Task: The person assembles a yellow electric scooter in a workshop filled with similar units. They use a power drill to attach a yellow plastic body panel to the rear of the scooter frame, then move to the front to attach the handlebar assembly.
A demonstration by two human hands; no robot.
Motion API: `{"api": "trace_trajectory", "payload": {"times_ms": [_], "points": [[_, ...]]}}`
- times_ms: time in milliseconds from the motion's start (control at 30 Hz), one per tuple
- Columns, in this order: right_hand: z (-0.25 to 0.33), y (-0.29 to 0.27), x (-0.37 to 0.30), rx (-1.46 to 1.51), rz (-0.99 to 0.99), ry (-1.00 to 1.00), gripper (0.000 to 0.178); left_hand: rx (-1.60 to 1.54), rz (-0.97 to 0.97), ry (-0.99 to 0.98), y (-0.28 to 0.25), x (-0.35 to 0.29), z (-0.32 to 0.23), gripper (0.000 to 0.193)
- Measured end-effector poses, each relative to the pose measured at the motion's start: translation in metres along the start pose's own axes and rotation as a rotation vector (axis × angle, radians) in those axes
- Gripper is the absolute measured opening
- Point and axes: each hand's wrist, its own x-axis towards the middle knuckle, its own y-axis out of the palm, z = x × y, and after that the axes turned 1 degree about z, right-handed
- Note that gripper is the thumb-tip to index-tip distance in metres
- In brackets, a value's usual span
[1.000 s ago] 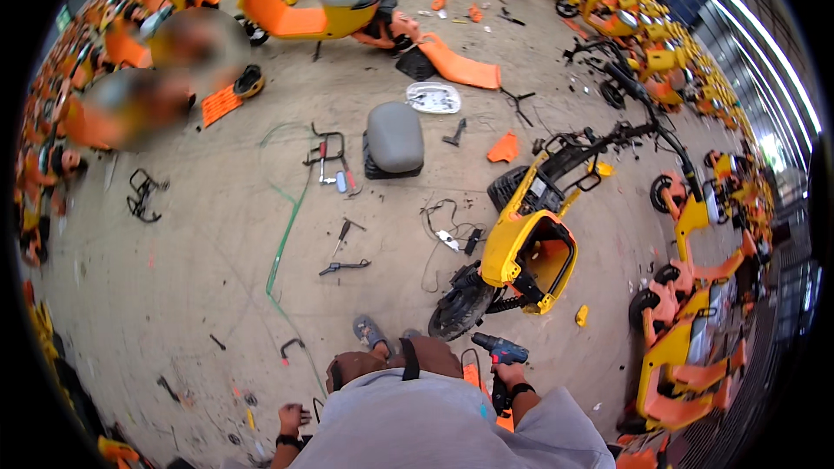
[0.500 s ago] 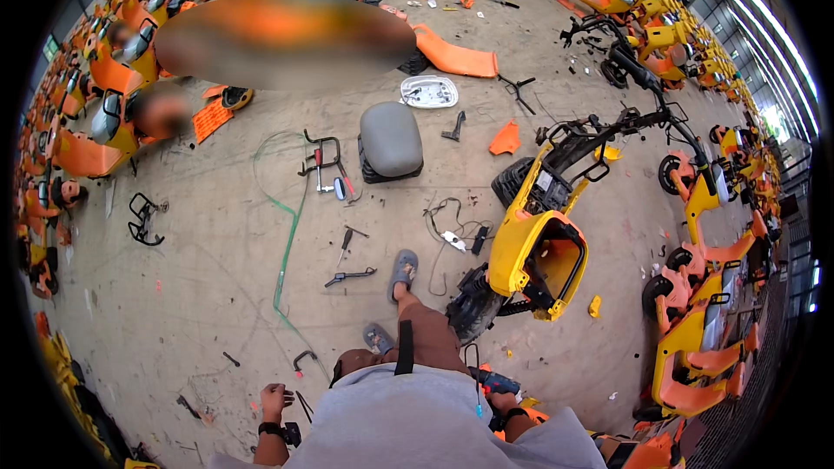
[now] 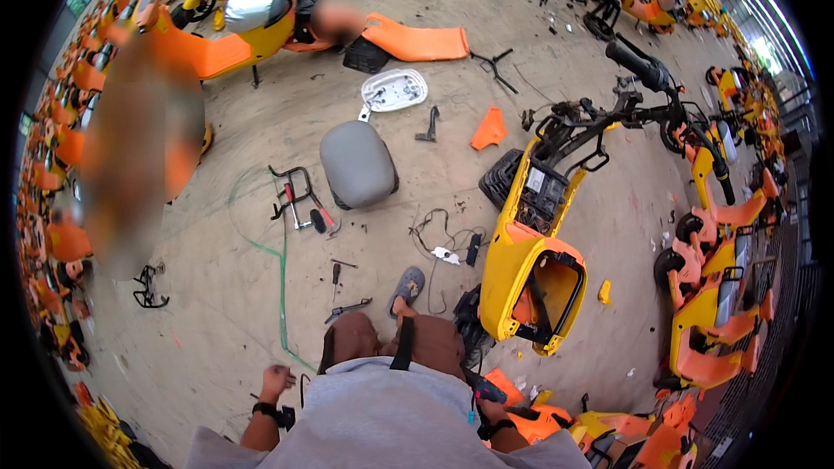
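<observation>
My left hand (image 3: pixel 277 381) hangs beside my left leg, over the concrete floor. Its fingers are loosely bent, with nothing visible in them. Low at my right side, my right hand (image 3: pixel 497 413) grips a cordless drill (image 3: pixel 489 390), a dark blue tool whose front end my clothing partly hides. Nearest to the drill is a partly stripped scooter body (image 3: pixel 511 291) in yellow and orange, with an open front cavity and bare handlebars. Orange and yellow panels (image 3: pixel 539 425) lie just right of my right hand.
A grey scooter seat (image 3: pixel 357 163) stands ahead, with a black metal rack (image 3: pixel 298 195) and hand tools left of it. A screwdriver (image 3: pixel 336 274), cables and a green strap (image 3: pixel 282 295) lie on the floor. A blurred person (image 3: pixel 143 152) is at left. Rows of scooters (image 3: pixel 708 330) line the sides.
My view has shifted, so the seat and floor tools appear further left. The blurred person now shows at the left instead of the top. The drill stays in my right hand.
</observation>
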Motion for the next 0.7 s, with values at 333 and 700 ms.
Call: {"api": "trace_trajectory", "payload": {"times_ms": [333,700], "points": [[-0.034,0.053,0.042,0.048,-0.009,0.063,0.059,0.159,0.206,0.226,0.042,0.118,-0.265,0.023],[-0.055,0.160,0.035,0.065,-0.142,0.342,0.064,0.330,0.335,0.139,0.075,0.266,-0.418,0.029]]}}
